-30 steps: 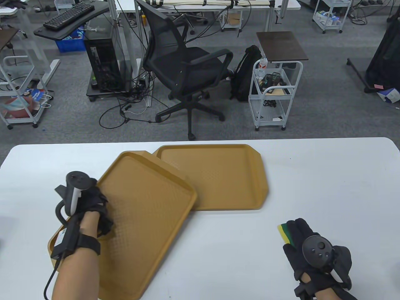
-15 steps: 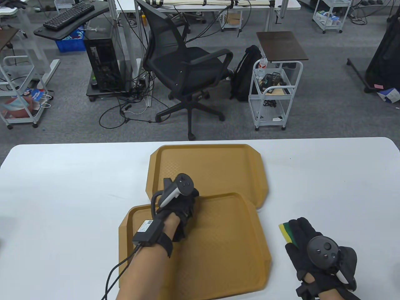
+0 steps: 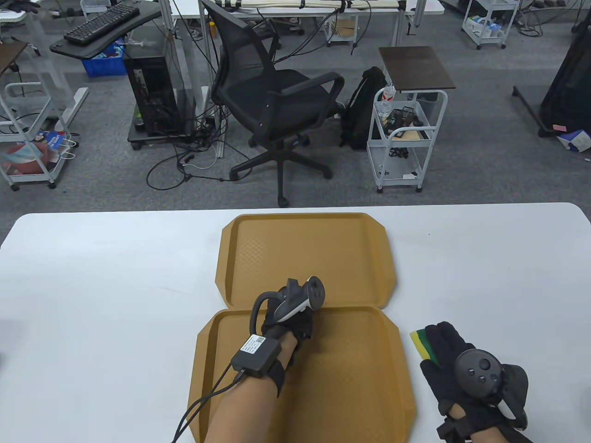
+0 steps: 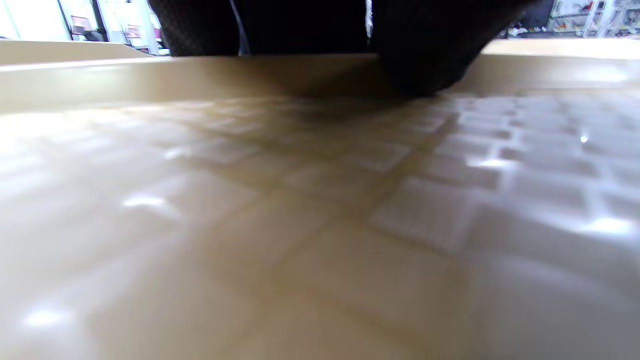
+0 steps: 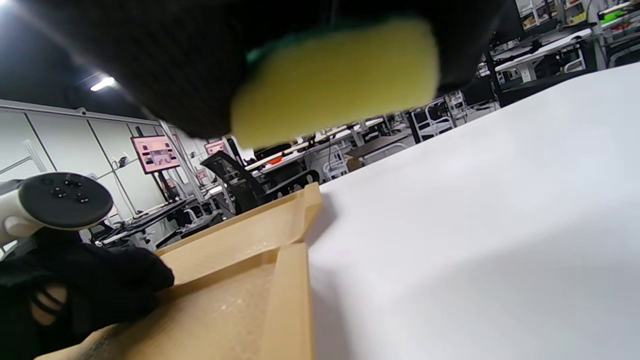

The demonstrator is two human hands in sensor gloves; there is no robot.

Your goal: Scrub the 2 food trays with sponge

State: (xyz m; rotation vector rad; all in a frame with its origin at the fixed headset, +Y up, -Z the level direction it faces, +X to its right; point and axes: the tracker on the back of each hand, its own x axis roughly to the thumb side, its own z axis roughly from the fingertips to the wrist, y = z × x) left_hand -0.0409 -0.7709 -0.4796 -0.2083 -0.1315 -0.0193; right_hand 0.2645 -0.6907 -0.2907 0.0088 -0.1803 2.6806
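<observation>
Two trays abut on the worktop (image 3: 92, 277): left hand (image 3: 291, 323) presses the near tray (image 3: 360, 369), fingers' lie unclear; right hand (image 3: 455, 364) grips the sponge (image 3: 421, 344); an office chair (image 3: 272, 106) stands beyond the far tray (image 3: 304, 254).

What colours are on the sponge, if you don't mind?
The sponge is yellow with a green layer, clearest in the table view.

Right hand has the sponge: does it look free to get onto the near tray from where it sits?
Probably yes. The right hand, holding the sponge, sits on the table just right of the near tray. The left hand rests at the tray's far edge, leaving its right part bare.
</observation>
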